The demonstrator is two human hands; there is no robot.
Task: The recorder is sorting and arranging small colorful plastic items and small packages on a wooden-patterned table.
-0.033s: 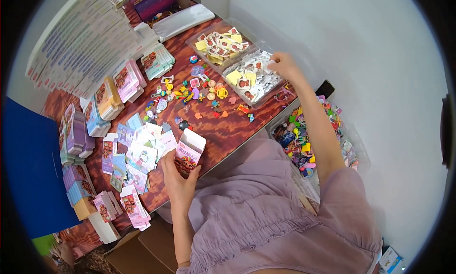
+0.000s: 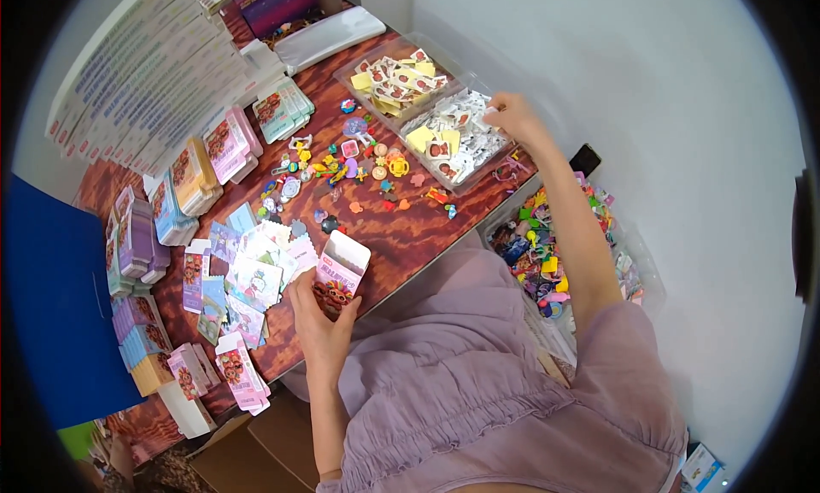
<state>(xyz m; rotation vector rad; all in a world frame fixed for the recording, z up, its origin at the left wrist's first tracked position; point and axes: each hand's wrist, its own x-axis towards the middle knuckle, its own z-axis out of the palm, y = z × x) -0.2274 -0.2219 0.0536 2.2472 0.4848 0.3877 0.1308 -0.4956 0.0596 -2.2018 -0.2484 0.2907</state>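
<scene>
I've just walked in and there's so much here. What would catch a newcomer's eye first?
Probably the bright little toys scattered across the middle of the red-brown table. Next, the open pink box in the left hand at the near edge, and the right hand over white packets at the far side. A big blue panel fills the left.
</scene>
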